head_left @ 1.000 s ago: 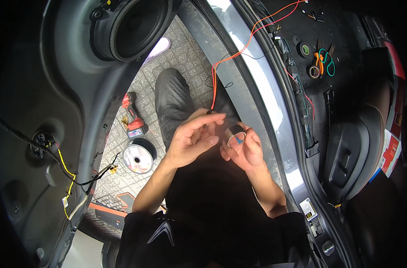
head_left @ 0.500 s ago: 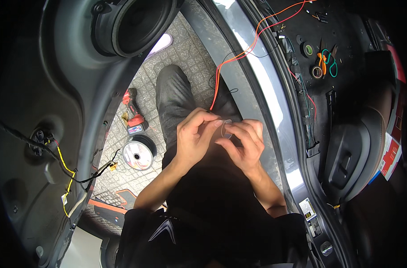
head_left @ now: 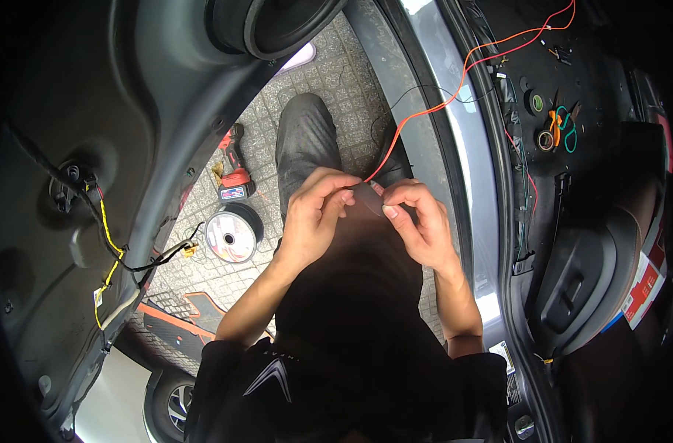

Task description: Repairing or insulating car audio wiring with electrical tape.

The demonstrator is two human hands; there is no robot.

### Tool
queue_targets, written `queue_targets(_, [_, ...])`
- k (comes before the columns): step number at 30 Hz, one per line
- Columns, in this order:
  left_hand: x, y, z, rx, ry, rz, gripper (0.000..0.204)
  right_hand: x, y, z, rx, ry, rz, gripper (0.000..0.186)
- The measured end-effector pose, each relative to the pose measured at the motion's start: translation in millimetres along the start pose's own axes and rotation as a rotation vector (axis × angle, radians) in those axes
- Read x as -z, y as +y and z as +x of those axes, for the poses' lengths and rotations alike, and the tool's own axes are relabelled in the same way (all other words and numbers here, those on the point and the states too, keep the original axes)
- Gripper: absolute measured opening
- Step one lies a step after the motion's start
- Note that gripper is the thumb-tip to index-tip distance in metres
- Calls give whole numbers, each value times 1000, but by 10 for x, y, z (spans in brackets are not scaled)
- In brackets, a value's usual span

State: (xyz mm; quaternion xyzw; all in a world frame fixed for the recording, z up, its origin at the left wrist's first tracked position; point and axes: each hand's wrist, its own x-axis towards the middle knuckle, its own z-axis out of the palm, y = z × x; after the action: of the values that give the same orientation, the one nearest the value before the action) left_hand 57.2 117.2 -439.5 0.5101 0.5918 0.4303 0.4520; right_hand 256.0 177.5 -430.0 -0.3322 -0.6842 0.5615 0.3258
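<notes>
Above my lap, my left hand (head_left: 313, 218) is closed, thumb and fingertips pinched at the lower end of a red-orange wire (head_left: 397, 136). My right hand (head_left: 421, 225) faces it a short gap away, its thumb and forefinger pinching a thin see-through strip (head_left: 372, 201). This strip spans the gap between the two hands; its exact kind is too faint to tell. From my hands the wire climbs right over the car's door sill, where it shows as two strands, into the car.
Left stands the opened door panel (head_left: 141, 159) with a hanging yellow-and-black harness (head_left: 109, 236). On the paving lie a wire spool (head_left: 230, 235) and a red cordless tool (head_left: 234, 166). Inside the car are orange scissors (head_left: 555, 124), green-handled scissors (head_left: 570, 133) and tape rolls (head_left: 545, 140).
My hands have drawn slightly apart, and the see-through strip, looped before, now stretches straighter between them. The whole view has shifted, the surroundings sliding rightward and the door top upward.
</notes>
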Motion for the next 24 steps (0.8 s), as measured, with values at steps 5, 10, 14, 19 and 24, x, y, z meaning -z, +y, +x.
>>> queue_targets(5, [-70, -15, -122, 58, 146, -23, 27, -18, 7, 69, -59, -86, -45, 6])
queue_targets(10, [-49, -87, -146, -242, 162, 149, 22, -86, -47, 92, -121, -74, -26, 5])
queue_targets(14, [-25, -57, -102, -378, 201, 234, 21, -111, -39, 87, -136, -58, -38, 5])
queue_targets(19, [-15, 29, -108, -191, 175, 236, 20, -159, -19, 49, -90, 4, -73, 8])
queue_targets(24, [14, 10, -96, 229, 62, -145, 21, -199, -87, 52, -149, 53, -118, 15])
